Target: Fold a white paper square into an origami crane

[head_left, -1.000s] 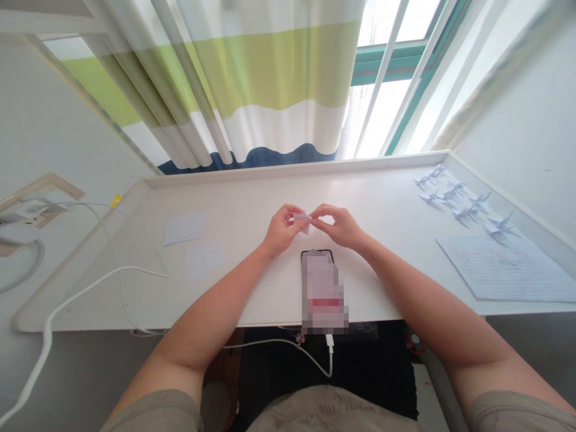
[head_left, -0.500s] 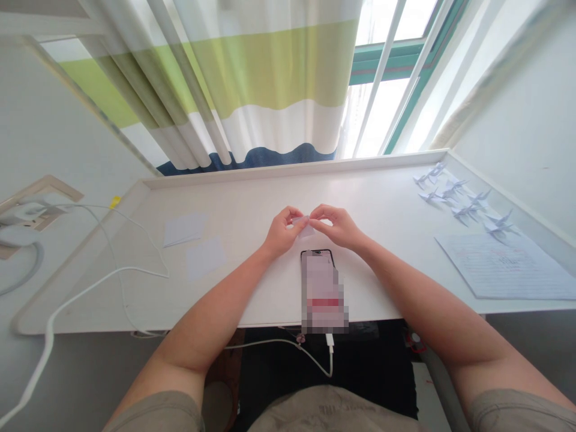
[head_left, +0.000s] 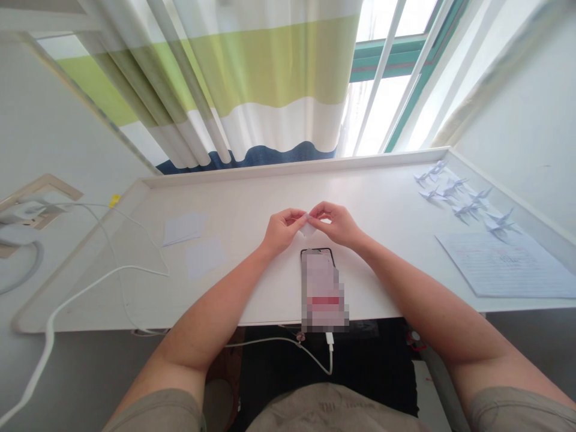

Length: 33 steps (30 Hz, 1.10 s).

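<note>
A small piece of folded white paper [head_left: 306, 228] is pinched between my two hands over the middle of the desk. My left hand [head_left: 284, 228] grips its left side with thumb and fingertips. From the other side my right hand [head_left: 333, 222] holds it the same way, and the fingertips of both hands nearly meet at the top. The paper's lower end comes to a point, while its upper part is hidden by my fingers. Just below my hands lies a phone [head_left: 320, 288] with a blurred screen.
Several folded paper cranes [head_left: 465, 201] stand at the desk's right rear, behind a lined paper pad [head_left: 504, 267]. White paper sheets [head_left: 182, 229] lie on the left. A charging cable [head_left: 331, 354] runs from the phone, and another white cable [head_left: 90, 294] crosses the left edge.
The folded paper has turned between my fingers, and a pointed lower corner now shows. My hands have shifted only slightly.
</note>
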{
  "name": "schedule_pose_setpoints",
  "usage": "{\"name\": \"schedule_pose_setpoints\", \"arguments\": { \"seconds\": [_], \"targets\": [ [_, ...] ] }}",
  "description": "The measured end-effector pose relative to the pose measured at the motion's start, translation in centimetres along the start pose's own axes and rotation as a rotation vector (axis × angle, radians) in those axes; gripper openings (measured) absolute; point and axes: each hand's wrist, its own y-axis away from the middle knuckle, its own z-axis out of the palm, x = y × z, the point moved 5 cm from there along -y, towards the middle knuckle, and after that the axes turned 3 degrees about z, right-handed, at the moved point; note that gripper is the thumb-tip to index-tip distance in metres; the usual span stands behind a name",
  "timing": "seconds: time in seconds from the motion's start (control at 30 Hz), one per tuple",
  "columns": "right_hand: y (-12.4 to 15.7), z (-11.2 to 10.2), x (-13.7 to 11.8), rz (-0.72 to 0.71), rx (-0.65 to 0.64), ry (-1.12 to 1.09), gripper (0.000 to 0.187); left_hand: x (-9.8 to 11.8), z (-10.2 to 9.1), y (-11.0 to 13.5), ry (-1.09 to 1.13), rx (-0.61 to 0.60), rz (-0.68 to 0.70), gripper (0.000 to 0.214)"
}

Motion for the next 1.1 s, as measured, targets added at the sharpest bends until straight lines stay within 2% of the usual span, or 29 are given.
{"name": "schedule_pose_setpoints", "arguments": {
  "seconds": [0.13,0.27,0.47,0.7,0.87,1.0,1.1],
  "targets": [
    [-0.2,-0.2,0.2,0.037,0.012,0.01,0.037,0.1,-0.1,0.1,-0.014,0.033,0.014,0.039],
    [-0.2,-0.2,0.1,0.008,0.025,0.039,0.037,0.3,0.2,0.3,-0.055,-0.011,0.025,0.037],
    [-0.2,0.2,0.7,-0.002,-0.024,0.005,0.039,0.3,0.4,0.3,-0.041,-0.018,0.016,0.04],
    [-0.5,-0.1,1.1,-0.014,0.087,-0.031,0.036,0.2,0.7,0.2,-0.002,-0.021,0.009,0.047],
    [-0.4,-0.1,0.7,0.048,-0.008,0.0,0.04,0.7,0.7,0.3,-0.034,-0.038,0.05,0.047],
    [-0.3,-0.4,0.1,0.04,0.035,-0.032,0.045,0.6,0.8,0.4,0.023,-0.063,-0.043,0.056],
    [-0.2,-0.6,-0.1,0.027,0.095,-0.075,0.045,0.2,1.6,0.6,0.075,-0.185,-0.141,0.058]
  ]
}}
